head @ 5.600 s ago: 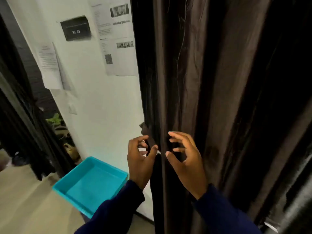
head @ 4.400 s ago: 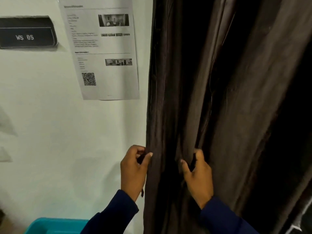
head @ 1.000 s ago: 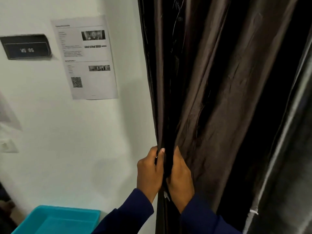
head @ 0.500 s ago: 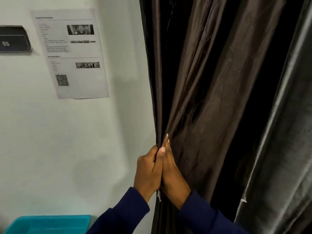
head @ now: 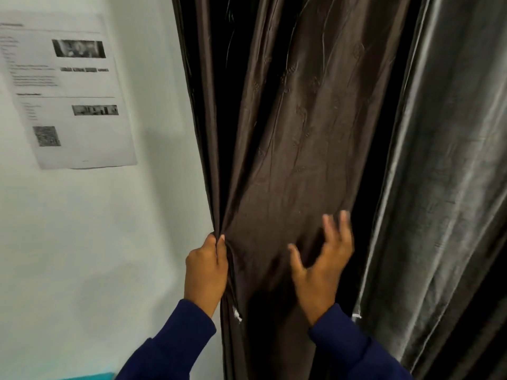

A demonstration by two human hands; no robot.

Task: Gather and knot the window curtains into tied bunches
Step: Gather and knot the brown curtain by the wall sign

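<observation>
The task is judged to be at an early stage: no knot or tied bunch is seen anywhere, and only the first gathering of cloth at the left edge has been begun, so most of the gathering and all of the knotting are left. The largest thing in view is the brown curtain (head: 296,138), hung in the middle of the scene beside a pale wall (head: 82,242); it is a thin, faintly shiny fabric with fine creases and small stitched motifs, falling in long soft folds that converge toward the left. To its right a grey curtain (head: 444,187) is hung, smoother and more lustrous, with straight vertical pleats, untouched. A printed sheet (head: 68,91), flat and blurred, is fixed to the wall on the left. The left hand (head: 207,272) is closed in a pinch around the brown curtain's left edge, with folds drawn tight into it. The right hand (head: 321,267) is spread wide with fingers apart, held against or just in front of the cloth; nothing is gripped by it, and contact cannot be told through the blur.
</observation>
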